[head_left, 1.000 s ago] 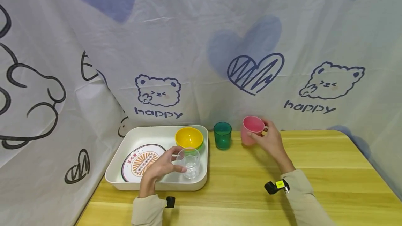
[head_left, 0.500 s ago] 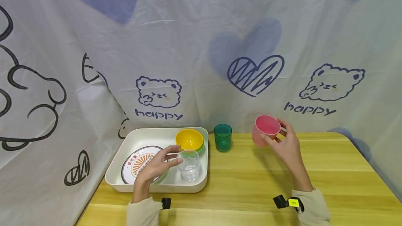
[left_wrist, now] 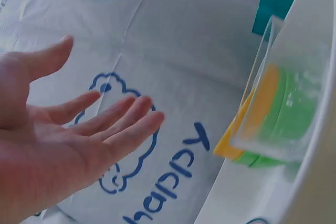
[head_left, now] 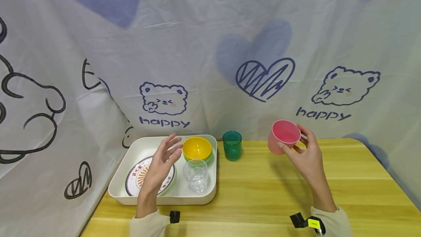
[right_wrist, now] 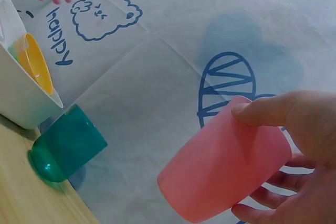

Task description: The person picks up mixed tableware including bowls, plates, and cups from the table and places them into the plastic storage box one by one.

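Note:
My right hand (head_left: 307, 154) grips a pink cup (head_left: 275, 142) between thumb and fingers, held up over the table right of the green cup. The right wrist view shows the pink cup (right_wrist: 226, 163) tilted, thumb near its rim. Relaxed and holding nothing, my left hand (head_left: 161, 165) hovers above the white tray (head_left: 113, 185). A clear cup (head_left: 197, 178) stands in the tray's right part, just right of that hand. Behind it sits a yellow bowl (head_left: 197, 148) stacked on a green bowl (left_wrist: 296, 114). A plate (head_left: 135, 173) with an orange sunburst lies at the tray's left, partly hidden by my left hand.
A green cup (head_left: 232, 145) stands on the wooden table (head_left: 256, 193) close to the tray's right wall. A white cloth (head_left: 210, 46) with hearts and bear drawings hangs behind the table and along its left side.
My left hand has let go of the clear cup, now standing in the tray, and moved up and left. My right hand has carried the pink cup to the right, away from the green cup.

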`<state>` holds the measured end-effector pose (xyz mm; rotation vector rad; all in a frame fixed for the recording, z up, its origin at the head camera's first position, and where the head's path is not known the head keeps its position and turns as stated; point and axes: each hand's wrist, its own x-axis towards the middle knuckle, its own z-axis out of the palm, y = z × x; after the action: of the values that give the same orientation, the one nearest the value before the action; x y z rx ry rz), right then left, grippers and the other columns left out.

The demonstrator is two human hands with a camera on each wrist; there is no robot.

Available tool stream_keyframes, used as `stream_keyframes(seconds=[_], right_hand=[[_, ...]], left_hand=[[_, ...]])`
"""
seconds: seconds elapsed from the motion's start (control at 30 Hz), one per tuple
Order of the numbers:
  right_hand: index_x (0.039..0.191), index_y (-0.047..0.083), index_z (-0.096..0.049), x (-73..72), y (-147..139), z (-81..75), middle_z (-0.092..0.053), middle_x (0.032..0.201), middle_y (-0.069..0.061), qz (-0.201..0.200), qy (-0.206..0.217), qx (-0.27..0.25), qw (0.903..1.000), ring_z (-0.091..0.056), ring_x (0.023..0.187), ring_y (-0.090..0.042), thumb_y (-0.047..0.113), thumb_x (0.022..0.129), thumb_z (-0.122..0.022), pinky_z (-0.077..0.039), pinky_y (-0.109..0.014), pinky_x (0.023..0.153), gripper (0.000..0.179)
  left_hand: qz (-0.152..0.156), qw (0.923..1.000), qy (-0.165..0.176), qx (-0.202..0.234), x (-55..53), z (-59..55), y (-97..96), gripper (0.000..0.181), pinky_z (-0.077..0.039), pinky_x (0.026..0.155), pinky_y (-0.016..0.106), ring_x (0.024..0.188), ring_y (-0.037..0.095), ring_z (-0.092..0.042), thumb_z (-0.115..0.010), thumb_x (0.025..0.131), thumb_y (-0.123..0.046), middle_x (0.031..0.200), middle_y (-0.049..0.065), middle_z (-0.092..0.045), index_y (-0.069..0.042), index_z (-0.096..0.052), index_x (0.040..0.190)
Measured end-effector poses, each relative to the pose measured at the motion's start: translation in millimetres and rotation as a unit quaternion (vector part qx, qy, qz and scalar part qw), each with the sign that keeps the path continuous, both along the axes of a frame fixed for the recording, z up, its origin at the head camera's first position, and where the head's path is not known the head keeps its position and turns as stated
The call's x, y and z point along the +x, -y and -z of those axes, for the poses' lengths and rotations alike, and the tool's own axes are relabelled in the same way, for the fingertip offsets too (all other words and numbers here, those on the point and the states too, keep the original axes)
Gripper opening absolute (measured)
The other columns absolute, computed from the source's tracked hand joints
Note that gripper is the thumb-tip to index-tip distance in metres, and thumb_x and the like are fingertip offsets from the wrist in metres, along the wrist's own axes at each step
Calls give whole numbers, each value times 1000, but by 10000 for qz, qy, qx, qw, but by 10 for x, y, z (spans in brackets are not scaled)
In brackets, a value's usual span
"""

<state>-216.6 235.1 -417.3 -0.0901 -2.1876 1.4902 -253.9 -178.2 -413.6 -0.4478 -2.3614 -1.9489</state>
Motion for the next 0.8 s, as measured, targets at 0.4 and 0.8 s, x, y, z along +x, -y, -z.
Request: stream_keyframes(seconds=[0.4,0.8], right_hand=[[157,5,-34,104,67,-47,-43,153,-18,-176,-111,141,9997,-47,132,-39,14,89,-82,-52,-26,98,83],[156,5,-35,119,188,-53,-43,153,-18,-540,-170,278,9980,-48,133,-40,13,89,-82,-48,-11,91,82]], left_hand=[[190,9959,-566,681,5,4,-303,56,-46,108,23,139,40,-47,-61,104,-8,153,12,-46,-10,-39,155],[369,9953,-629,632,18,1,-478,58,-50,105,28,138,40,-48,-63,101,-4,153,15,-47,-9,-40,154]])
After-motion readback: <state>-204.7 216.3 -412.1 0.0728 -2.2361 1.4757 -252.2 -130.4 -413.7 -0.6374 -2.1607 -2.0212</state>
